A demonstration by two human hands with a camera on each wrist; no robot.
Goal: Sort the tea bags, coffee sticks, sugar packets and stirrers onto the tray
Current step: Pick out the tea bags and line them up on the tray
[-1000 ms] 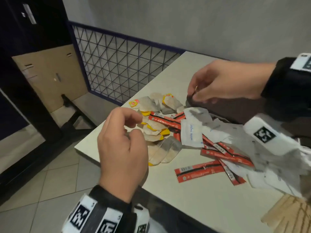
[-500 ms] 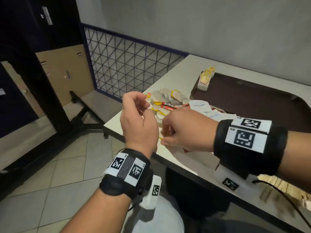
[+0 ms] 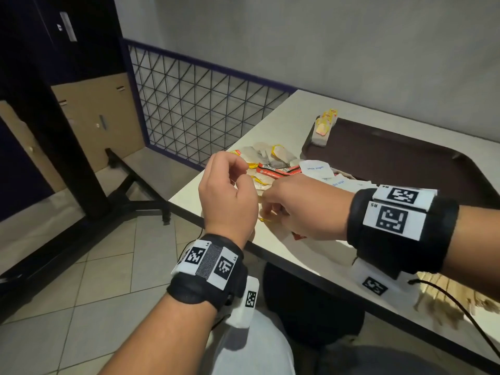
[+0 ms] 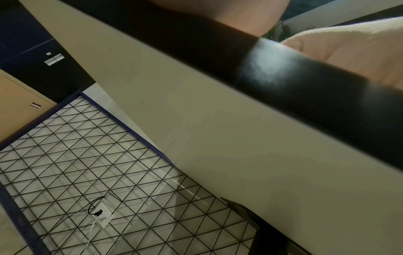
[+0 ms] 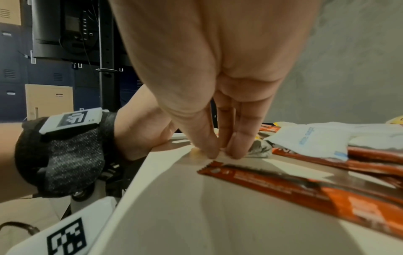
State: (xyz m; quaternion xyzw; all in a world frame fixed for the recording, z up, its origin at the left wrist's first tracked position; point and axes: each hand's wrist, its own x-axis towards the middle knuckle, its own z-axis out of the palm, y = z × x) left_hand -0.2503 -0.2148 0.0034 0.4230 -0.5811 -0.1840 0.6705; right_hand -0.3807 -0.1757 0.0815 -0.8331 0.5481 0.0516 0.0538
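Observation:
A loose pile near the table's left corner holds tea bags (image 3: 270, 155) with yellow tags, red coffee sticks (image 3: 278, 170) and white sugar packets (image 3: 316, 169). My right hand (image 3: 266, 212) reaches down at the pile's near side. Its thumb and fingertips (image 5: 234, 151) pinch a pale tea bag (image 5: 197, 153) flat on the table. Beside it, my left hand (image 3: 243, 171) hovers with curled fingers; whether it holds anything is hidden. A short stack of tea bags (image 3: 324, 125) lies on the brown tray (image 3: 392, 163) at its far left corner.
Wooden stirrers (image 3: 446, 296) lie at the table's near right edge. A coffee stick (image 5: 305, 186) lies just before my right fingers. The table edge (image 3: 189, 212) runs under both hands, with tiled floor and a wire mesh panel (image 3: 203, 104) beyond.
My right hand has come back from over the tray to the near side of the pile, beside the left hand, and has pinched a tea bag. The left hand barely moved.

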